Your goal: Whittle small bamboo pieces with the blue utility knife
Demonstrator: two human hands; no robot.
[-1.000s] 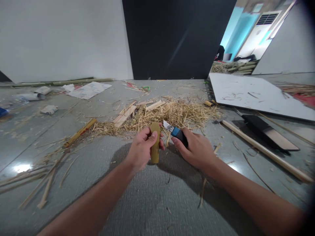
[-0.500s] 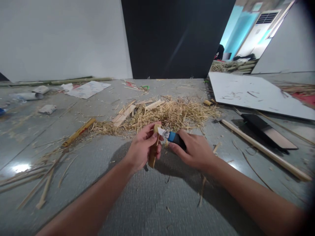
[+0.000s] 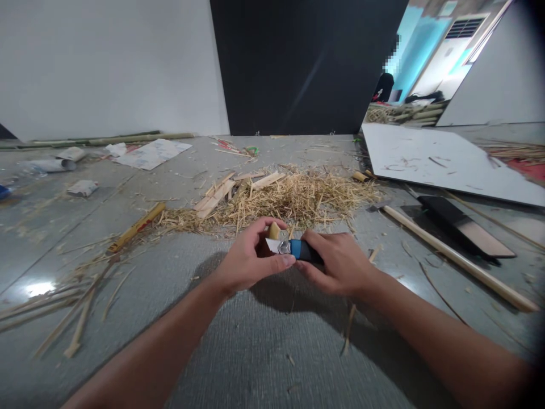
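Note:
My right hand (image 3: pixel 343 262) is wrapped round the black and blue handle of a utility knife (image 3: pixel 301 250), its blade pointing left. My left hand (image 3: pixel 243 258) holds a short piece of bamboo (image 3: pixel 273 230); only its pale top end shows above the blade, and the rest is hidden behind the hand and knife. The left thumb stretches right, under the blade, with its tip by the front of the knife handle. The blade lies across the near side of the bamboo, though I cannot tell whether it cuts in.
A heap of shavings (image 3: pixel 298 199) with wood strips lies beyond my hands. On the left is a yellow-handled tool (image 3: pixel 136 230). To the right are a long wooden handle (image 3: pixel 460 258), a black flat object (image 3: pixel 462 224) and a white board (image 3: pixel 443 162).
The knife blade has moved down and slightly left, from the bamboo's top end. My left thumb has shifted off the bamboo's face and out toward the knife handle. The bamboo's lower part is now hidden.

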